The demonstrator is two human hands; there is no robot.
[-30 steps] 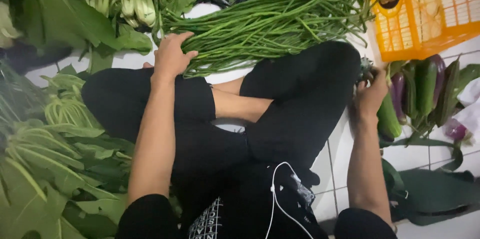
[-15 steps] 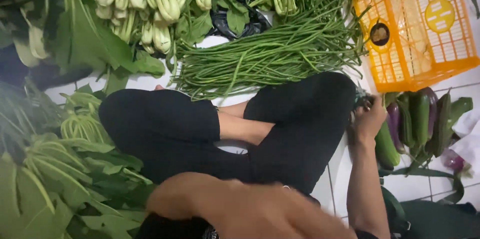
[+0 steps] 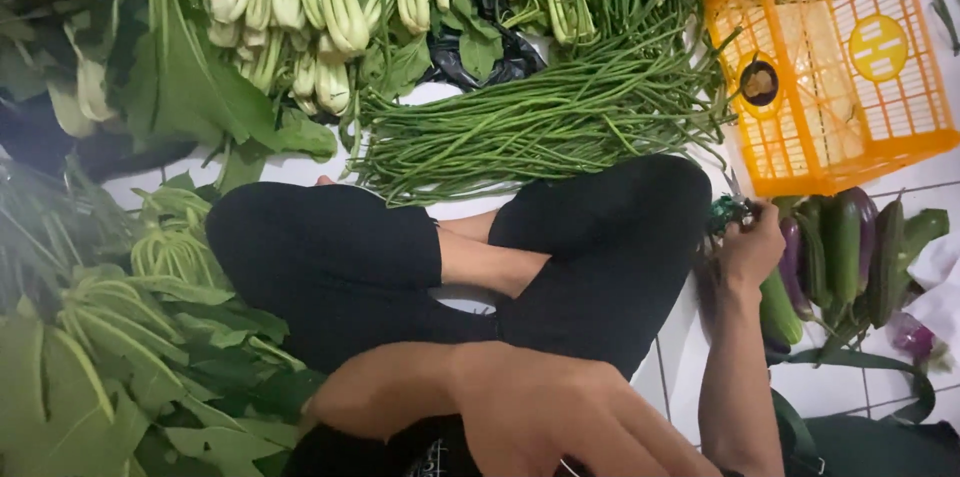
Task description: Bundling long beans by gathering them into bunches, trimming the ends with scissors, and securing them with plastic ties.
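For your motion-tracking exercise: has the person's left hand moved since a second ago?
Yes. The left hand has left the long green beans it touched earlier and drawn back over the crossed legs, now close to the camera near the torso.

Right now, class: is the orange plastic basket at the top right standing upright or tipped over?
Tipped over. The orange plastic lattice basket lies on its side on the white tiled floor, its base panel facing the camera.

Glossy cucumbers (image 3: 842,247) lie beside an orange plastic basket (image 3: 905,152).
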